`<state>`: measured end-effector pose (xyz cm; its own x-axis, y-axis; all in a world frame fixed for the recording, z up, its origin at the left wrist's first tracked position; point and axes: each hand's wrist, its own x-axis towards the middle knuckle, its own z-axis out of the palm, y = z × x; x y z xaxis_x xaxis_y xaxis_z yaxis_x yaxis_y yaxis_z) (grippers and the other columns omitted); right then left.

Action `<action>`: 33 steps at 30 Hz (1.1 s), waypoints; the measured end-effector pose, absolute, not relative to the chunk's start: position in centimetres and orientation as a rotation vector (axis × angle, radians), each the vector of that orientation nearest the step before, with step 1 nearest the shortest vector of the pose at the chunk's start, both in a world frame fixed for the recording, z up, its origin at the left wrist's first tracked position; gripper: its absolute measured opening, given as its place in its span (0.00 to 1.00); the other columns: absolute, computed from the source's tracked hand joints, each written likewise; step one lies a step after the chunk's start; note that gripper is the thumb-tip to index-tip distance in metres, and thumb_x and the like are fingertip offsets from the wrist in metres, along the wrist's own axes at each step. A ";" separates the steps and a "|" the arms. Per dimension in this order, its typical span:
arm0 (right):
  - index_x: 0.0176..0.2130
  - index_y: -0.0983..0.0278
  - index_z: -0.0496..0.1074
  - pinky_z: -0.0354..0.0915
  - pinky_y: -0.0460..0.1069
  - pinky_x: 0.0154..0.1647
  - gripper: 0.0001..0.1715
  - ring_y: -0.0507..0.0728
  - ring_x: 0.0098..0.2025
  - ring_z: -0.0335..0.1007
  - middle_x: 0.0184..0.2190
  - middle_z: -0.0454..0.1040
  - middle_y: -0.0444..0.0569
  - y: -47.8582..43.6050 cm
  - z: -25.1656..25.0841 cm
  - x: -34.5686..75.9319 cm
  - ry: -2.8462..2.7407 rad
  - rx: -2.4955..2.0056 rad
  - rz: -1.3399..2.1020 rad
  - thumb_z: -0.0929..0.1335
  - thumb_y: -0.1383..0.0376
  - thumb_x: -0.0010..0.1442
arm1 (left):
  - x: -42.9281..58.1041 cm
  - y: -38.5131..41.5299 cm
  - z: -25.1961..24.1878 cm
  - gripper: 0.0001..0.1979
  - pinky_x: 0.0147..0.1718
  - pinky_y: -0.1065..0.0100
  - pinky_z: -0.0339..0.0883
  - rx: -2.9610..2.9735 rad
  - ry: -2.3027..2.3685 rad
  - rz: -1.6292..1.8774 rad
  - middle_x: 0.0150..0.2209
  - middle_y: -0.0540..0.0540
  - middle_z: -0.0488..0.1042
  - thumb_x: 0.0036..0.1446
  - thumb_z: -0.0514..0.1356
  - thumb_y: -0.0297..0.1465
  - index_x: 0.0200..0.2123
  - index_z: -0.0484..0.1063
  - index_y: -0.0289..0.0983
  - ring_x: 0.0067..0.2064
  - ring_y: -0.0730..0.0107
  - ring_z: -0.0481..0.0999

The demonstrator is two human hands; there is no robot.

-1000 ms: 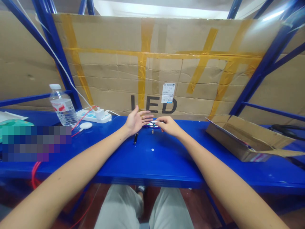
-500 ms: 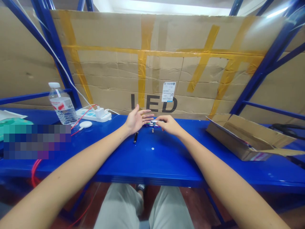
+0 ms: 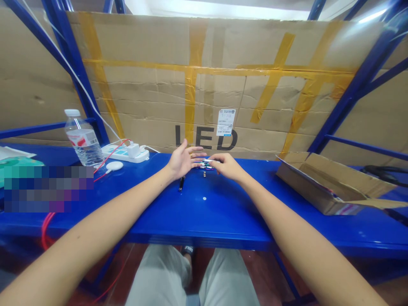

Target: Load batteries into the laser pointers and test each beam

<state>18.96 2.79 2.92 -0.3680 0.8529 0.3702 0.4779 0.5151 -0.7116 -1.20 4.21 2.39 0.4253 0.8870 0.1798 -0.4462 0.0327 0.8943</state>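
Note:
Near the back of the blue table [image 3: 204, 216], my left hand [image 3: 184, 160] is spread, thumb up and fingers pointing right, with nothing gripped in it. My right hand [image 3: 225, 165] is closed on a pen [image 3: 211, 161] whose silvery end points left toward my left fingertips. Just below and between the hands lie some shiny pens [image 3: 204, 167], partly hidden by the fingers. Small brownish pieces [image 3: 204, 174] sit in front of them. A black pen [image 3: 181, 183] lies below my left wrist. Closer to me is a small white round spot [image 3: 204, 198].
On the left stand a water bottle [image 3: 83, 140], a white power strip [image 3: 140, 155] with a red cable, and a white round disc [image 3: 114, 166]. An open cardboard box [image 3: 318, 187] sits at the right. A large taped cardboard sheet [image 3: 153, 97] rises behind the table.
Both hands are nearly still. The pen in my right hand has shifted very slightly, and the pens below it show a little more.

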 end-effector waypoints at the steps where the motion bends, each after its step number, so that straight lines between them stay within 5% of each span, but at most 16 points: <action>1: 0.36 0.69 0.78 0.58 0.47 0.28 0.15 0.52 0.24 0.63 0.21 0.70 0.44 2.8 2.9 19.0 -2.017 -1.095 0.647 0.65 0.62 0.57 | -1.2 4.3 2.3 0.34 0.43 0.58 0.71 1.126 0.500 1.091 0.46 0.32 0.77 0.63 0.47 0.56 0.46 0.74 0.31 0.45 0.54 0.78; 7: 0.40 0.69 0.75 0.61 0.48 0.34 0.13 0.53 0.30 0.66 0.28 0.73 0.46 3.0 2.5 18.9 -2.019 -1.153 0.543 0.65 0.66 0.56 | -0.6 4.4 1.6 0.12 0.28 0.70 0.65 1.471 0.749 1.077 0.31 0.45 0.76 0.53 0.68 0.33 0.39 0.76 0.32 0.30 0.72 0.74; 15: 0.54 0.67 0.67 0.65 0.49 0.34 0.28 0.52 0.30 0.67 0.34 0.73 0.46 3.5 2.8 19.9 -1.986 -1.046 0.885 0.67 0.71 0.53 | -1.2 5.2 1.4 0.05 0.30 0.69 0.67 1.668 0.906 1.162 0.25 0.48 0.76 0.53 0.66 0.23 0.35 0.77 0.32 0.26 0.74 0.73; 21: 0.38 0.67 0.73 0.67 0.49 0.33 0.08 0.51 0.27 0.68 0.26 0.73 0.46 4.9 2.6 21.6 -1.776 -1.010 1.041 0.70 0.70 0.54 | -2.0 6.0 1.4 0.05 0.32 0.66 0.70 1.670 0.949 1.223 0.25 0.47 0.76 0.52 0.66 0.24 0.35 0.77 0.31 0.27 0.72 0.75; 33: 0.29 0.67 0.73 0.68 0.47 0.29 0.06 0.50 0.23 0.68 0.21 0.73 0.45 9.6 1.9 19.9 -1.579 -1.174 0.819 0.74 0.71 0.48 | -3.3 10.7 2.0 0.05 0.43 0.62 0.70 2.023 1.179 1.236 0.34 0.43 0.81 0.49 0.67 0.29 0.32 0.79 0.34 0.38 0.64 0.78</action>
